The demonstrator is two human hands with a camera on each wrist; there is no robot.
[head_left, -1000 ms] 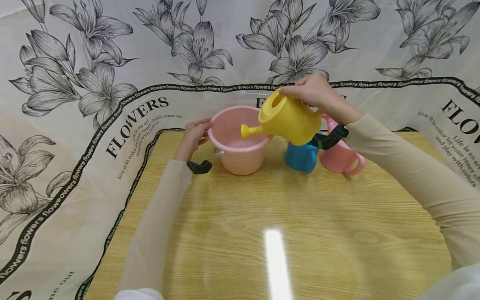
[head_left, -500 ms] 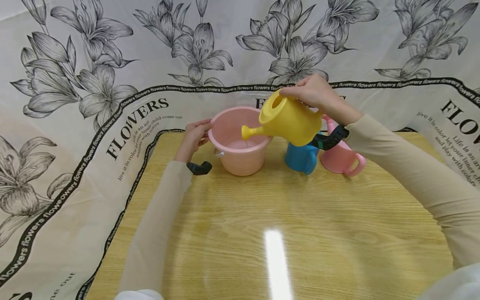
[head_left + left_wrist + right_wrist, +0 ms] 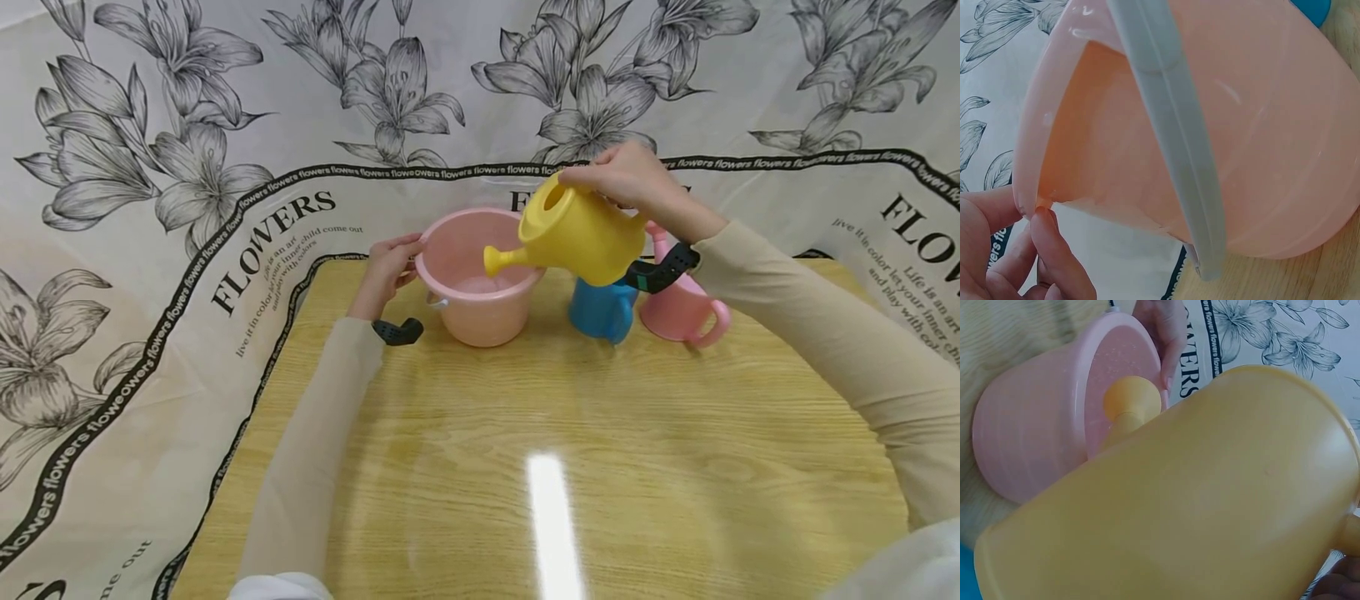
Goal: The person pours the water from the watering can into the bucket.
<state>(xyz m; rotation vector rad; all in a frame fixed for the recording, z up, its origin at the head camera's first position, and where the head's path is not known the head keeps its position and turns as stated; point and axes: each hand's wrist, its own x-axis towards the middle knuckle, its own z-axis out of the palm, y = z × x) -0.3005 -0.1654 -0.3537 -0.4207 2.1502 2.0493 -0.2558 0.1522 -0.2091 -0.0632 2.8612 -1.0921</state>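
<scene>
A pink bucket (image 3: 483, 321) stands upright at the back of the wooden table. My left hand (image 3: 388, 268) pinches its rim at the left; in the left wrist view, thumb and fingers (image 3: 1060, 256) meet at the rim's edge, near the pale handle (image 3: 1175, 131). Above the table, my right hand (image 3: 630, 179) grips a yellow watering can (image 3: 581, 237), which is tilted with its spout over the bucket's mouth. The round spout head (image 3: 1132, 399) points into the bucket in the right wrist view, where drops or bubbles show inside. The can's body hides most of the right hand there.
Right of the bucket stand a blue watering can (image 3: 596, 315) and a pink watering can (image 3: 678, 317), partly behind the yellow can and right wrist. A floral cloth (image 3: 420, 142) hangs behind the table (image 3: 465, 467) and along its left side.
Both hands, the bucket and the tilted yellow watering can keep almost the same places. The whole head view has shifted very slightly.
</scene>
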